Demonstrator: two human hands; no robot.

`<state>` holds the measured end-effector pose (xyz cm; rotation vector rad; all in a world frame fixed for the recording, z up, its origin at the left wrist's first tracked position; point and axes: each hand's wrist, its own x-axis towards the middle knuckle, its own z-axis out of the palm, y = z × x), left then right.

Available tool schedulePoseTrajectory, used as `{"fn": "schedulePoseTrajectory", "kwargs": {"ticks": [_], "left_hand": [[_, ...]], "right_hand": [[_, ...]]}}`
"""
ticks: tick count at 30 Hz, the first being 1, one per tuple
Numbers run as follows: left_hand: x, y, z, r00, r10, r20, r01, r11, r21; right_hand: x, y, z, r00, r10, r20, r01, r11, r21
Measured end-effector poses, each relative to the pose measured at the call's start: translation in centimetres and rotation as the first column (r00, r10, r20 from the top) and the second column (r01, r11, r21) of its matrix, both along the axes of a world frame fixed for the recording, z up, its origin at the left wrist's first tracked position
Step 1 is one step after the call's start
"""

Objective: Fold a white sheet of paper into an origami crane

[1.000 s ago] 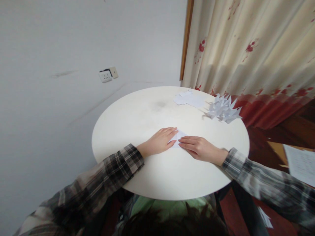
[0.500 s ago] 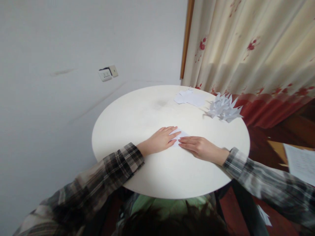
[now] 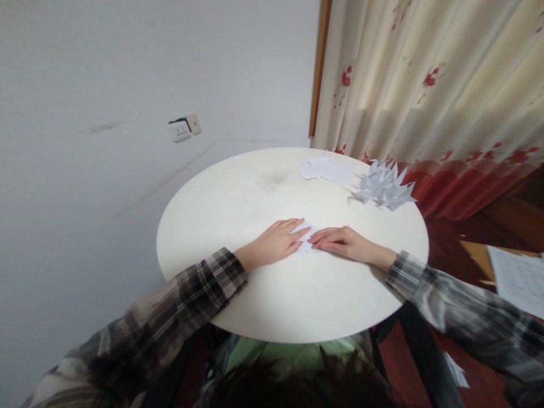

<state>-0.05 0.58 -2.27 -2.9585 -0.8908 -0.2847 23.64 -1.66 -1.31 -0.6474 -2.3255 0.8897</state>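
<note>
A small folded piece of white paper [image 3: 306,246] lies flat on the round white table [image 3: 297,306] before me. My left hand [image 3: 278,241] rests palm down on its left part, fingers stretched out and slightly apart. From the other side, my right hand [image 3: 340,242] touches the paper's right part with outstretched fingertips, the wrist a little raised. Both hands cover much of the sheet, so its full outline is hidden. The fingertips of the two hands are a short gap apart.
Several loose white sheets [image 3: 327,169] lie at the table's far side. Right of them stands a cluster of pointed folded-paper pieces [image 3: 385,186]. A wall with a socket [image 3: 179,131] is at left, a curtain [image 3: 382,85] at right. Written paper [image 3: 516,277] lies lower right.
My right hand has shifted slightly upward on the paper, uncovering a bit more of its lower right part. My left hand stays in place on it.
</note>
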Motion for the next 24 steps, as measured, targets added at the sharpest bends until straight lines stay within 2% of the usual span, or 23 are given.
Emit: {"fn": "schedulePoseTrajectory", "kwargs": {"ticks": [2, 4, 15, 24], "left_hand": [[0.0, 0.0, 0.0, 1.000, 0.002, -0.009, -0.002, 1.000, 0.000], [0.0, 0.0, 0.1, 1.000, 0.001, -0.012, -0.001, 1.000, 0.007], [0.0, 0.1, 0.1, 1.000, -0.007, 0.002, 0.007, 1.000, 0.012], [0.4, -0.1, 0.3, 0.994, -0.055, 0.094, 0.057, 0.998, -0.018]], "right_hand": [[0.0, 0.9, -0.1, 0.999, 0.017, -0.031, -0.020, 0.993, -0.119], [-0.1, 1.5, -0.2, 0.999, 0.031, -0.035, -0.036, 0.987, -0.157], [0.0, 1.5, 0.1, 0.999, 0.049, 0.019, -0.050, 0.996, 0.067], [-0.2, 1.5, 0.3, 0.999, 0.020, 0.039, -0.023, 0.998, 0.067]]}}
